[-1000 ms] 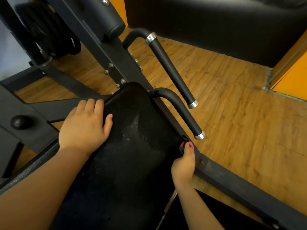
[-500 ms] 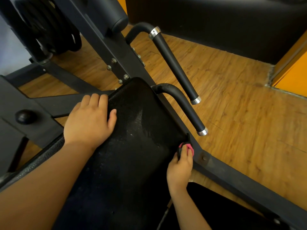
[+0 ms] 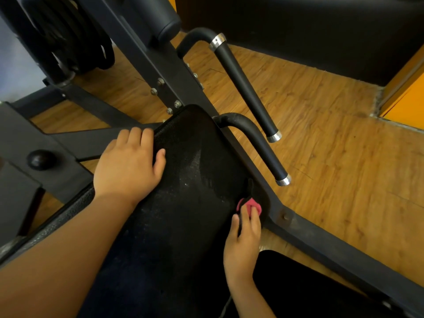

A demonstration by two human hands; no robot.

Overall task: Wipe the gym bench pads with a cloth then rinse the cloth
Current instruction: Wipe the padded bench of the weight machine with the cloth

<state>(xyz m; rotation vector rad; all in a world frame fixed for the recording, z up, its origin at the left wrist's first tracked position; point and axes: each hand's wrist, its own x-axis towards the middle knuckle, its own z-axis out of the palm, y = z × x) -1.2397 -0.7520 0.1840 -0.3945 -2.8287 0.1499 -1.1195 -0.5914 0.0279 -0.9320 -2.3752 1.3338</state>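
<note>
A long black bench pad [image 3: 195, 180] runs from the lower left up to the middle, with pale wet streaks on its surface. My left hand [image 3: 128, 166] rests on the pad's upper left edge, fingers curled over the side and thumb on top. My right hand [image 3: 243, 239] grips a small pink cloth [image 3: 249, 206] against the pad's right edge, close to the frame. Most of the cloth is hidden under my fingers.
Two black handles with chrome ends, the upper handle [image 3: 243, 86] and the lower handle [image 3: 259, 148], stick out to the right of the pad. The dark steel frame [image 3: 321, 239] crosses the wooden floor [image 3: 344, 145]. Weight plates [image 3: 75, 42] hang top left. A second black pad [image 3: 309, 290] lies bottom right.
My right hand with the pink cloth has slid a little down the pad's right edge, and more of the cloth shows. My left hand stays on the left edge.
</note>
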